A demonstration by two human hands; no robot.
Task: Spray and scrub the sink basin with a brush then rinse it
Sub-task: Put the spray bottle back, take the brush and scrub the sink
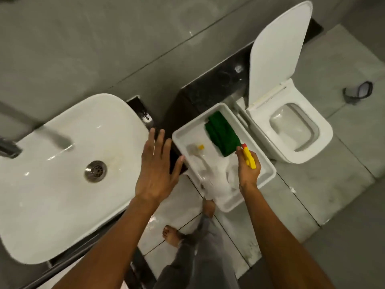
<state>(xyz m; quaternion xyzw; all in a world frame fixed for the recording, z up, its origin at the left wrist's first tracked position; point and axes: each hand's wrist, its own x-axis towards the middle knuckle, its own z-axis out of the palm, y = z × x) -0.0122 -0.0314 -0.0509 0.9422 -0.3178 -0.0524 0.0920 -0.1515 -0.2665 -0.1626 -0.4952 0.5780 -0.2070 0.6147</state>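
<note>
The white sink basin [62, 163] fills the left, with a metal drain [95, 171] in its middle and a tap [12, 149] at its far left. My left hand [156, 167] hovers open, fingers spread, over the basin's right rim. My right hand [248, 172] grips a spray bottle with a yellow trigger head [249, 158] and red nozzle, over a white tray [268, 163]. In the tray lie a clear-handled brush [200, 159] with a yellow piece and a folded green cloth [223, 134].
A white toilet [308, 130] with its lid up stands at the right. A dark stone ledge [208, 88] runs behind the tray. My bare feet [173, 236] stand on wet floor tiles. A small dark object [358, 92] lies on the floor far right.
</note>
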